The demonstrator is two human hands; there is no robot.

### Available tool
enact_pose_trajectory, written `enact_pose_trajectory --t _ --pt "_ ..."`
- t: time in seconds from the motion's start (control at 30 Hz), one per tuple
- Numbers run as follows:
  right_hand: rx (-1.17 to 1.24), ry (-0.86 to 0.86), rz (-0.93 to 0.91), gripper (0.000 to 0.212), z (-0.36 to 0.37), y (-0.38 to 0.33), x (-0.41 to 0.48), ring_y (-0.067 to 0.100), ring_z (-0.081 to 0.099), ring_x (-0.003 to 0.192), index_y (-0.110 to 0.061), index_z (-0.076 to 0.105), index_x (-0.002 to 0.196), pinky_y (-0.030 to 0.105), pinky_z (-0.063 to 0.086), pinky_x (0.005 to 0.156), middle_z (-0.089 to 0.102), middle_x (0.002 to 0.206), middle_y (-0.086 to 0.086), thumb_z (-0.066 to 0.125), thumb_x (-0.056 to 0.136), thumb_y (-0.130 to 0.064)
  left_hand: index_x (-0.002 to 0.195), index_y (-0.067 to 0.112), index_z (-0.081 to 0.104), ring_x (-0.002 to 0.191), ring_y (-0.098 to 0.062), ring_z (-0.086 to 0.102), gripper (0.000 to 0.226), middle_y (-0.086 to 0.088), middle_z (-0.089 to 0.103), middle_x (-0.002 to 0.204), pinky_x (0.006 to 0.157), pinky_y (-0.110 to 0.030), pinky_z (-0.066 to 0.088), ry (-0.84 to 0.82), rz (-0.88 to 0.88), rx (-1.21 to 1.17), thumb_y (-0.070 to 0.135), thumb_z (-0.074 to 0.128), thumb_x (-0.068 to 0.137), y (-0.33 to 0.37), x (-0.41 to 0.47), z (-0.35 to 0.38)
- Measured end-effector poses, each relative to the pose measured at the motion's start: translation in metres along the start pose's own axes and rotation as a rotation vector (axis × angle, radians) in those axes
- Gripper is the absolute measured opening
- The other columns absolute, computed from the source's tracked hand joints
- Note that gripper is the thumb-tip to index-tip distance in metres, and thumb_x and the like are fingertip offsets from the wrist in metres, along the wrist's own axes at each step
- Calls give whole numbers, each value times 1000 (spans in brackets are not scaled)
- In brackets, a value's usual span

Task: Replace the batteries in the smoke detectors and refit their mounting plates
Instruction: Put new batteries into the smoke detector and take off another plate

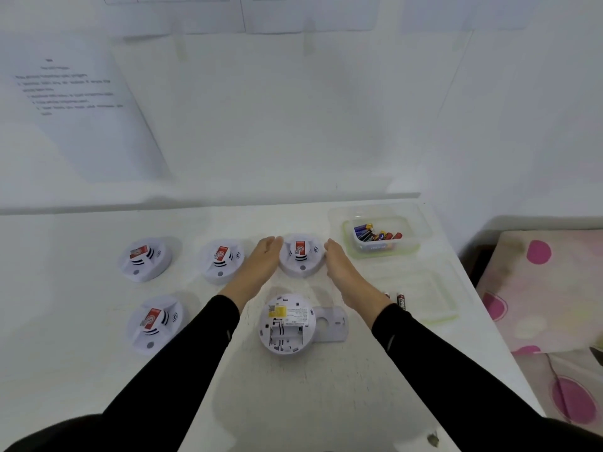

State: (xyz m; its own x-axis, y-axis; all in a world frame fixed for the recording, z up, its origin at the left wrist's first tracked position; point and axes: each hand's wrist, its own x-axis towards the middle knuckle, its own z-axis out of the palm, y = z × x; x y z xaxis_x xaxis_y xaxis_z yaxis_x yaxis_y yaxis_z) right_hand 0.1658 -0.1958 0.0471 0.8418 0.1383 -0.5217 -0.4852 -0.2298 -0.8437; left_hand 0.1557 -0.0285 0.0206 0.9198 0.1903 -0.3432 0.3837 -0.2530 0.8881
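1. A white worktop (293, 402) runs to a white wall (293, 125), with a spotted bed (538, 288) at the right edge.
2. Nearest, at lower centre, an opened detector (287, 324) lies face down, battery bay seemingly empty, its mounting plate (331, 324) touching its right side.
3. Right of that, loose batteries (400, 300) lie beside a shallow clear tray (424, 301) that looks empty; we risk mixing spent cells with fresh.
4. Mid-frame, our left hand (261, 259) and right hand (342, 269), fingers straight and holding nothing, flank the next detector (301, 256); whether they touch it we cannot tell. Drawing it back could let a sleeve (424, 347) knock the opened detector.
5. Farthest, upper right of the worktop, a clear tub (408, 247) holds assorted batteries (377, 235).
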Motion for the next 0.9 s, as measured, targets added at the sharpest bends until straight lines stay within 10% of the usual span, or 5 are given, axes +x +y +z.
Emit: enact_pose_trajectory --t 0.3,0.57,0.9 --pt "389 -188 -312 25 -7 -14 -23 19 59 118 -37 50 125 37 41 106 61 121 -5 41 103 -30 142 22 41 119 -22 58 91 -7 56 135 99 -40 49 -126 -28 -337 79 61 73 30 -6 11" --pt "-257 94 -769 51 -5 1 -24 5 38 123 -27 55 131 3 29 98 43 127 -9 73 84 -35 131 9 60 107 -36 65 66 -23 66 123 92 -48 53 -288 -97 -943 61 44 94 40 -24 13" --pt "-714 134 -1026 71 -19 -30 -23 2 29 108 -33 51 132 25 19 89 37 115 -16 55 68 -63 114 11 72 99 -33 69 59 -21 68 116 74 -42 61 -382 -37 -1034 57 40 96 44 -33 11"
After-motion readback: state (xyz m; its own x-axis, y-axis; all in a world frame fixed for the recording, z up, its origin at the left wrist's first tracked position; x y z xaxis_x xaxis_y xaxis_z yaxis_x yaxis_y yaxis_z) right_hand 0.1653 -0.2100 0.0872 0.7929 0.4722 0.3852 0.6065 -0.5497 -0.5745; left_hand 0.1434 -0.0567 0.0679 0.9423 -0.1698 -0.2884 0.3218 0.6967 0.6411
